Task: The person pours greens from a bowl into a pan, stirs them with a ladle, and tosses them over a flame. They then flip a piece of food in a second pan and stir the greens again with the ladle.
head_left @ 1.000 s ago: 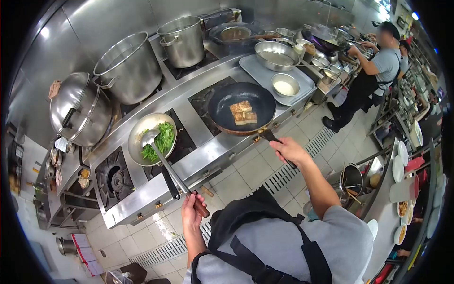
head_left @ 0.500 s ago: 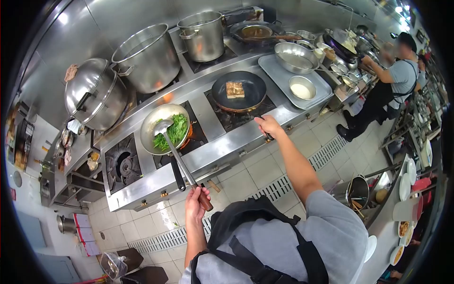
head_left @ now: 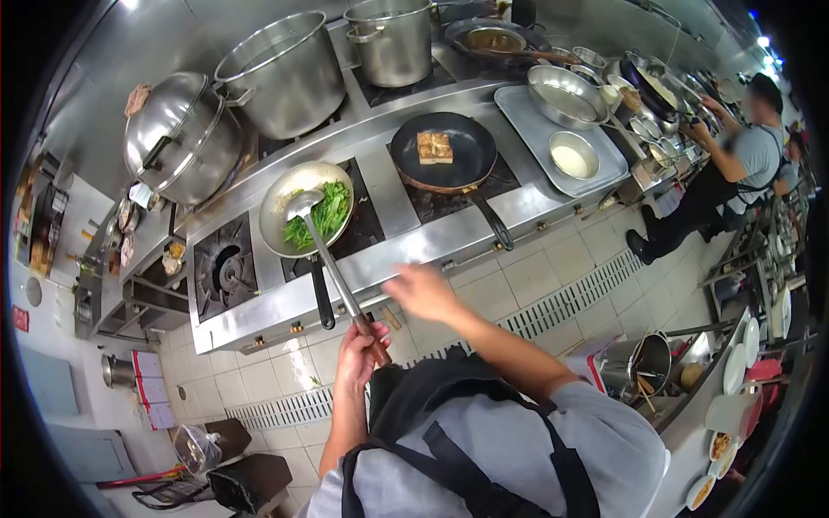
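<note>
My left hand [head_left: 354, 352] is closed around the wooden grip of a long-handled ladle [head_left: 338, 281]. The ladle's metal head rests among leafy greens [head_left: 330, 207] in a light-coloured frying pan [head_left: 275, 207] on the stove. That pan's black handle points towards me, beside the ladle. My right hand [head_left: 423, 292], blurred by motion, is in the air in front of the stove edge, right of the ladle, open with nothing in it. On the burner to the right sits a black frying pan [head_left: 466, 160] with a browned, scored block [head_left: 434, 148] like tofu; nothing holds its handle.
Large steel pots [head_left: 281, 78] stand along the back, with a domed lidded pot [head_left: 181, 138] at left. A tray [head_left: 540, 142] at right carries two metal bowls. Farther right, another person [head_left: 747, 155] works with a pan. A vacant burner [head_left: 226, 268] lies left.
My right hand has let go of the black pan's handle and moved left towards the ladle. My left hand keeps its hold on the ladle. The view has shifted slightly.
</note>
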### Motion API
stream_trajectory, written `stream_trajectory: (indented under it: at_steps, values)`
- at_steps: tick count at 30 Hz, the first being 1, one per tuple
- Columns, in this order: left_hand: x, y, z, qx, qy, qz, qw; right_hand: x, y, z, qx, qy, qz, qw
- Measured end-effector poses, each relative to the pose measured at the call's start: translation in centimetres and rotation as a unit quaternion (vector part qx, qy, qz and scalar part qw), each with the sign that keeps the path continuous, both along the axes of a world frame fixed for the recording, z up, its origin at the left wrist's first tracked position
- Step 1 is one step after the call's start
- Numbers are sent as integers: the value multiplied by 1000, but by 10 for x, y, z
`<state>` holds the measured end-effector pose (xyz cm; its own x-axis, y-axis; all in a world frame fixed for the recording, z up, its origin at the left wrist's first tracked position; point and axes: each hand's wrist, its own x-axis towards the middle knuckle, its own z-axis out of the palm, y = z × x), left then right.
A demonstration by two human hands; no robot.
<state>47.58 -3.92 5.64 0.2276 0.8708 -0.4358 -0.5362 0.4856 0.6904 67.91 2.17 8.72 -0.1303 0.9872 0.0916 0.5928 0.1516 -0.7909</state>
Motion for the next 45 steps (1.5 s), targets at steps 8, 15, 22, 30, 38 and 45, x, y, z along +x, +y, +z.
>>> stream_trajectory:
  at_steps: [8, 15, 22, 30, 38, 45]
  values:
    - [-43, 2, 18, 92, -40, -195, 976, -70, 34, -21, -170, -146, 44, 974]
    - [-171, 22, -30, 95, 140, -160, 973, -47, 18, 64, -72, -104, -26, 992]
    - [-155, 66, -73, -59, -21, -61, 996, -102, 24, -16, -85, -97, -39, 991]
    - [-70, 92, -36, -38, -85, -67, 993, -77, -8, 26, -113, -180, -31, 977]
    - [-122, 100, -40, -37, -74, -101, 991, -100, -18, 92, -148, -157, -82, 973]
    - [-128, 99, -34, -31, -74, -113, 990, -118, -8, 14, -82, -91, -76, 990]
